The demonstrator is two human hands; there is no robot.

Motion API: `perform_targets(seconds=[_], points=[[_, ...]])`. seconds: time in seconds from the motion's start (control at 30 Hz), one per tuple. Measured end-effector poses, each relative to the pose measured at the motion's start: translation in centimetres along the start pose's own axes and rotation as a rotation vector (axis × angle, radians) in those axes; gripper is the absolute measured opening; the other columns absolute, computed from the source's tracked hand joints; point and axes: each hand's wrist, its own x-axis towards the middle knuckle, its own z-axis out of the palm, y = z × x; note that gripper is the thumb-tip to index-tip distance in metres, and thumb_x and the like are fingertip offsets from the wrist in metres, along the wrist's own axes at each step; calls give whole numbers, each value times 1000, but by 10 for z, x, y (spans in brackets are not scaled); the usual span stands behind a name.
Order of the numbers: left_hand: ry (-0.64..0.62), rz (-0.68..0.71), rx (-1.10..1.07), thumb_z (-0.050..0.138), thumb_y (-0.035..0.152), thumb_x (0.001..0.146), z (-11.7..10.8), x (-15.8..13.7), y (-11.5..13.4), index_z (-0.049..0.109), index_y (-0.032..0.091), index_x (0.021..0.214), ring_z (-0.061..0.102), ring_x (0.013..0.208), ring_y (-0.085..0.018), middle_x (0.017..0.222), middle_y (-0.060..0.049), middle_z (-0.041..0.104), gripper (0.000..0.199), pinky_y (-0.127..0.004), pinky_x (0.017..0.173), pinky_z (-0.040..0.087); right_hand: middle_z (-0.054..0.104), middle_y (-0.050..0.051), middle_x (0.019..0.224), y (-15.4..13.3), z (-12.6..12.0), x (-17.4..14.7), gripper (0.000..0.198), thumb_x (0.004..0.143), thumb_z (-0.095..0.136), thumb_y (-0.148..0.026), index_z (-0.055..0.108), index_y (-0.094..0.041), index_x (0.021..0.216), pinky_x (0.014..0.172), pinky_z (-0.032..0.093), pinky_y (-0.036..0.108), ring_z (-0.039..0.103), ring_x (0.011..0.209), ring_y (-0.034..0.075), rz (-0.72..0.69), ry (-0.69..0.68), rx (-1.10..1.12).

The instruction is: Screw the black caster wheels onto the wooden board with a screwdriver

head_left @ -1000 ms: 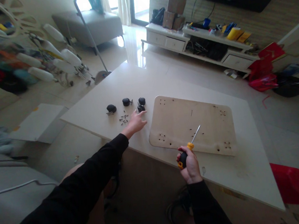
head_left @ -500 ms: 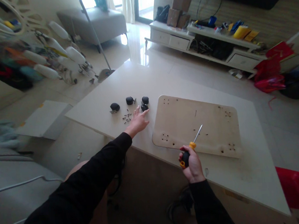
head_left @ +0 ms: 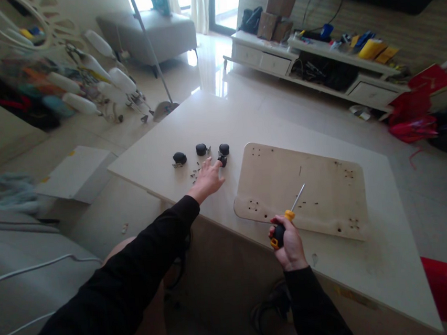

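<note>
My left hand (head_left: pixel 208 180) reaches over the table with its fingers spread, palm down, and holds nothing. Its fingertips are at the nearest black caster wheel (head_left: pixel 222 160); whether they touch it I cannot tell. Three more casters stand around it: one just behind (head_left: pixel 224 149), one at the back (head_left: pixel 201 149) and one to the left (head_left: pixel 179 158). Small dark screws (head_left: pixel 193 175) lie beside the hand, partly hidden by it. My right hand (head_left: pixel 290 242) is wrapped round the black and yellow handle of a screwdriver (head_left: pixel 289 214), its shaft pointing away over a beige board (head_left: pixel 275 178).
The board has groups of holes near its corners, and a few small screws (head_left: pixel 304 202) lie on it. It rests on a white table (head_left: pixel 398 256). Beyond are a low TV cabinet (head_left: pixel 252 54), a grey bench (head_left: pixel 155 37) and a white box (head_left: pixel 76 174) on the floor.
The view has turned slightly left. Relative to the table, my left hand has shifted a little left, covering more of the screws. My right hand still holds the screwdriver over the board.
</note>
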Motion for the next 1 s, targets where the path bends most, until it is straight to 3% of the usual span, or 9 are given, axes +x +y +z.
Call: perform_targets(seconds=[0.17,0.4,0.5,0.63,0.8,1.0], points=[[-67,44,-52,73,23,89,6,3,-2,58,21,152,17,167,-42,175,-23,30,65,-56,132,25,68,-8,67,0,0,-1,43,53,84,-35,60,-20,85,41,45,17,56,44,5,-3,-4,-13],[-82,52,-74,70,27,91,24,15,-10,44,18,165,20,167,-41,174,-22,30,79,-52,135,25,67,-8,66,1,-7,4,47,52,86,-38,58,-20,85,42,45,17,56,45,6,-11,-18,-24],[-37,63,-103,68,26,91,26,18,-11,50,16,162,35,160,-37,164,-21,41,74,-45,134,30,67,-7,67,-4,-10,6,49,51,87,-39,57,-20,85,43,45,17,56,46,6,-23,-16,-19],[61,32,-160,70,25,88,26,19,-12,65,19,149,58,136,-33,144,-16,50,61,-44,125,43,64,-8,69,-17,-17,9,46,56,83,-43,59,-19,87,44,42,17,55,49,6,-80,-12,3],[172,9,-201,71,21,86,24,18,-9,77,23,130,67,101,-25,123,-12,56,44,-44,110,54,60,-9,76,-37,-30,18,57,53,77,-34,67,-18,107,55,45,17,60,62,6,-232,16,27],[276,70,-275,74,24,88,21,13,-4,81,24,107,64,89,-24,104,-8,61,20,-44,98,56,62,-4,97,-65,-55,32,63,54,91,-31,69,-18,112,68,52,21,62,79,8,-695,209,-170]])
